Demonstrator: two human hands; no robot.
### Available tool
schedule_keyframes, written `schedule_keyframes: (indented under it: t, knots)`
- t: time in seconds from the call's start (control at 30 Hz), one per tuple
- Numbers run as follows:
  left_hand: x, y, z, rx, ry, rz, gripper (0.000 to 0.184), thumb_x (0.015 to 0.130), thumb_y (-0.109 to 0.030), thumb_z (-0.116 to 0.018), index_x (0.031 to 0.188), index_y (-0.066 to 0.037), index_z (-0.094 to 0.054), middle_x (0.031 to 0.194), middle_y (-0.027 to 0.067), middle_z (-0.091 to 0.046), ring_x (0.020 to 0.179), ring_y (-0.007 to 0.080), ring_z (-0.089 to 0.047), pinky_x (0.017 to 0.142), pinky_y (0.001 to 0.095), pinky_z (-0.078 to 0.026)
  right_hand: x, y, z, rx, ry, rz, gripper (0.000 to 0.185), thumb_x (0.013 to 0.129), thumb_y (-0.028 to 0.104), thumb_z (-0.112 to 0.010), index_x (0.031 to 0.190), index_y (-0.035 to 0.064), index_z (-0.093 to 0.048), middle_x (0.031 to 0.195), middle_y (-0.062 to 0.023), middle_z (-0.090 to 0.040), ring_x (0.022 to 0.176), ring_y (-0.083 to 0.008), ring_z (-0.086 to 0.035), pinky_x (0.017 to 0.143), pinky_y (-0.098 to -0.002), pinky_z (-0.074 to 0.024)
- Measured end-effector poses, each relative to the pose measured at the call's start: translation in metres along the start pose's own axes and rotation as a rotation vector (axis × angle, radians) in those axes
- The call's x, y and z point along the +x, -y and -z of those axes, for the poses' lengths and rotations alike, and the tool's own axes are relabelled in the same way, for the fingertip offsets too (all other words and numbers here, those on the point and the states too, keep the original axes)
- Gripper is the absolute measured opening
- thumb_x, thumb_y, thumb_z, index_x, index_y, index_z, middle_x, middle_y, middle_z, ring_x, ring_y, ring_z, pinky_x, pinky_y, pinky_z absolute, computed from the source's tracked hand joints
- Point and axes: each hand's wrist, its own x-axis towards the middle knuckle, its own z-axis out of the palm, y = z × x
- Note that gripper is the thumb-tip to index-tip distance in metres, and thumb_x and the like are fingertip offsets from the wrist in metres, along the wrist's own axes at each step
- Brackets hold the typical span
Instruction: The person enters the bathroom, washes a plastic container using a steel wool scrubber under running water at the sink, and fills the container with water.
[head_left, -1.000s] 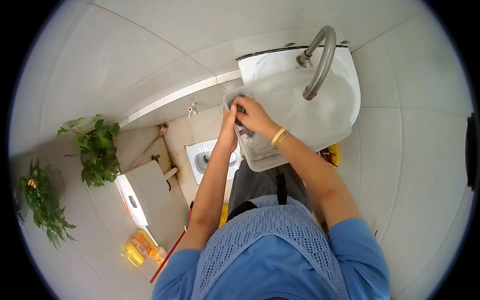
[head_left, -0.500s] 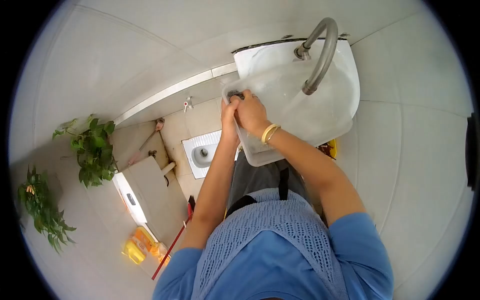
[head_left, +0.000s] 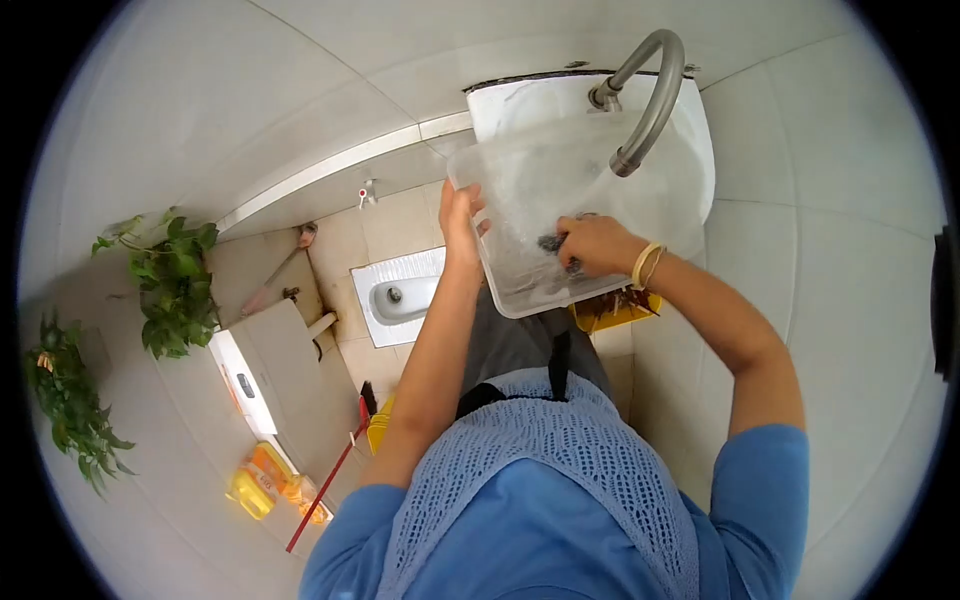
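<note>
A translucent plastic bin [head_left: 540,285] is tilted over the white sink [head_left: 510,105], beneath the curved metal faucet [head_left: 655,100]. My left hand [head_left: 462,222] grips the bin's left wall, fingertips over the rim. Inside, my right hand [head_left: 598,245] is closed around a dark steel wool scrubber [head_left: 550,243], pressed against the bin's inner surface. Wet streaks show on the plastic around it. A faint stream seems to run from the faucet's mouth into the bin.
Below the bin stands a yellow container [head_left: 618,312] with dark contents. A squat toilet [head_left: 400,297] is set in the floor at left, near a small wall tap [head_left: 367,193]. Further left are hanging plants [head_left: 180,285], a white cabinet [head_left: 285,370] and a red-handled broom [head_left: 330,480].
My right hand has moved with the scrubber from the bin's left wall rightward and down toward its near middle. My left hand stays on the left wall; the yellow container shows more.
</note>
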Motion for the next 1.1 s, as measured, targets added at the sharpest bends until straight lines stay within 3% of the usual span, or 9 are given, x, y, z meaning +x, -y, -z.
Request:
schedule_keyframes:
  t: [0.23, 0.3, 0.47, 0.53, 0.67, 0.8, 0.87, 0.97, 1.1]
  knots:
    - [0.004, 0.002, -0.004, -0.049, 0.052, -0.065, 0.064, 0.073, -0.036, -0.055, 0.132, -0.015, -0.042, 0.118, 0.0043, -0.048, 0.106, 0.0208, -0.043, 0.087, 0.0383, -0.034, 0.048, 0.048, -0.015, -0.002, -0.437, 0.147, 0.017, 0.072, 0.014, -0.061, 0.086, 0.0181, -0.069, 0.108, -0.0072, -0.054, 0.097, -0.0290, -0.055, 0.079, -0.0393, -0.0483]
    - [0.001, 0.006, -0.002, -0.017, 0.011, -0.045, 0.065, 0.073, -0.037, -0.055, 0.132, -0.014, -0.042, 0.118, 0.0047, -0.048, 0.105, 0.0210, -0.043, 0.087, 0.0387, -0.034, 0.032, 0.045, -0.013, -0.001, -0.220, 0.112, 0.016, 0.071, 0.017, -0.061, 0.084, 0.0127, -0.069, 0.105, -0.0106, -0.056, 0.094, -0.0312, -0.058, 0.078, -0.0394, -0.0489]
    - [-0.003, 0.007, -0.003, 0.003, -0.086, -0.024, 0.066, 0.073, -0.037, -0.055, 0.133, -0.014, -0.042, 0.117, 0.0057, -0.048, 0.103, 0.0212, -0.043, 0.086, 0.0391, -0.035, 0.056, 0.074, -0.021, 0.192, -0.148, -0.099, 0.025, 0.064, 0.022, -0.060, 0.079, 0.0039, -0.069, 0.091, -0.0181, -0.063, 0.081, -0.0344, -0.063, 0.072, -0.0424, -0.0499]
    - [-0.003, 0.005, -0.007, -0.015, -0.123, -0.037, 0.067, 0.073, -0.037, -0.055, 0.133, -0.013, -0.042, 0.115, 0.0055, -0.049, 0.100, 0.0207, -0.044, 0.084, 0.0384, -0.035, 0.051, 0.075, -0.005, 0.382, 0.102, -0.122, 0.025, 0.064, 0.022, -0.059, 0.078, 0.0036, -0.068, 0.089, -0.0206, -0.063, 0.080, -0.0342, -0.063, 0.069, -0.0434, -0.0496]
    - [-0.009, 0.004, -0.004, -0.005, -0.127, -0.044, 0.068, 0.072, -0.037, -0.055, 0.134, -0.012, -0.041, 0.114, 0.0054, -0.049, 0.098, 0.0208, -0.043, 0.083, 0.0376, -0.035, 0.019, 0.097, 0.013, 0.439, 0.012, -0.065, 0.026, 0.064, 0.024, -0.059, 0.076, 0.0021, -0.068, 0.089, -0.0234, -0.061, 0.077, -0.0367, -0.062, 0.067, -0.0451, -0.0487]
    - [0.006, 0.007, 0.000, 0.009, -0.099, -0.059, 0.067, 0.072, -0.036, -0.055, 0.133, -0.013, -0.041, 0.113, 0.0054, -0.049, 0.097, 0.0212, -0.043, 0.081, 0.0384, -0.036, -0.013, 0.135, 0.006, 0.318, -0.513, -0.261, 0.017, 0.069, 0.018, -0.060, 0.082, 0.0090, -0.064, 0.091, -0.0198, -0.054, 0.079, -0.0380, -0.057, 0.069, -0.0463, -0.0466]
    - [0.003, 0.012, 0.001, -0.013, -0.086, -0.038, 0.067, 0.072, -0.036, -0.055, 0.133, -0.014, -0.042, 0.113, 0.0054, -0.049, 0.096, 0.0214, -0.044, 0.081, 0.0386, -0.036, -0.029, 0.140, -0.006, 0.245, -0.785, -0.128, 0.017, 0.067, 0.016, -0.060, 0.083, 0.0090, -0.063, 0.095, -0.0180, -0.055, 0.082, -0.0375, -0.057, 0.070, -0.0453, -0.0468]
    - [0.000, 0.010, -0.002, -0.017, -0.054, -0.057, 0.065, 0.072, -0.037, -0.055, 0.131, -0.014, -0.043, 0.114, 0.0052, -0.049, 0.096, 0.0225, -0.045, 0.080, 0.0391, -0.036, -0.051, 0.108, -0.023, 0.128, -0.769, -0.017, 0.017, 0.069, 0.017, -0.056, 0.081, 0.0083, -0.064, 0.091, -0.0176, -0.057, 0.082, -0.0363, -0.058, 0.070, -0.0465, -0.0479]
    - [0.006, 0.017, 0.002, -0.072, -0.113, 0.005, 0.064, 0.072, -0.037, -0.054, 0.131, -0.014, -0.043, 0.117, 0.0054, -0.048, 0.098, 0.0245, -0.045, 0.082, 0.0398, -0.035, -0.088, 0.021, 0.001, -0.040, -0.274, -0.450, 0.020, 0.073, 0.022, -0.053, 0.073, 0.0094, -0.068, 0.087, -0.0146, -0.062, 0.079, -0.0322, -0.061, 0.072, -0.0485, -0.0464]
